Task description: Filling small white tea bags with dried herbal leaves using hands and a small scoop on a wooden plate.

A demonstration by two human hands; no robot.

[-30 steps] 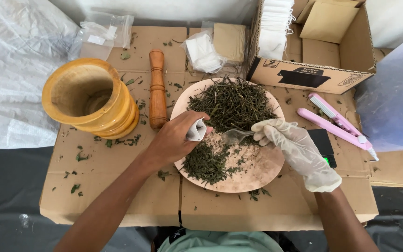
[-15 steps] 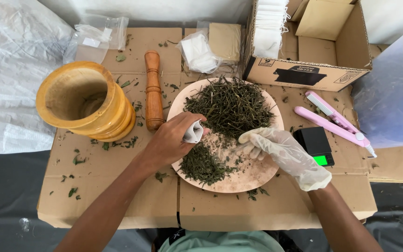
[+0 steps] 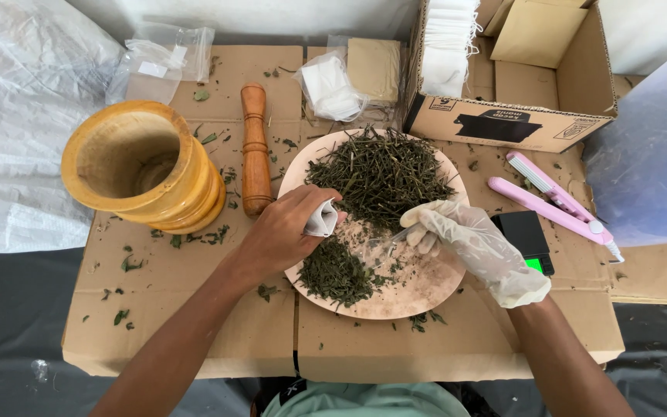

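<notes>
My bare left hand pinches a small white filter bag over the left side of a round wooden plate. My right hand, in a clear plastic glove, grips a small spoon whose tip rests on the plate beside the bag. A big pile of dried green herb stalks covers the plate's far half. A smaller heap of crushed herb lies at its near left.
A wooden mortar and pestle stand left of the plate. A cardboard box with white bags sits at the back right. Pink sealing tongs and a small black scale lie right. Plastic sheets flank the cardboard surface.
The gloved right hand with the spoon has shifted slightly left and up toward the white bag. My left hand keeps the bag in nearly the same spot.
</notes>
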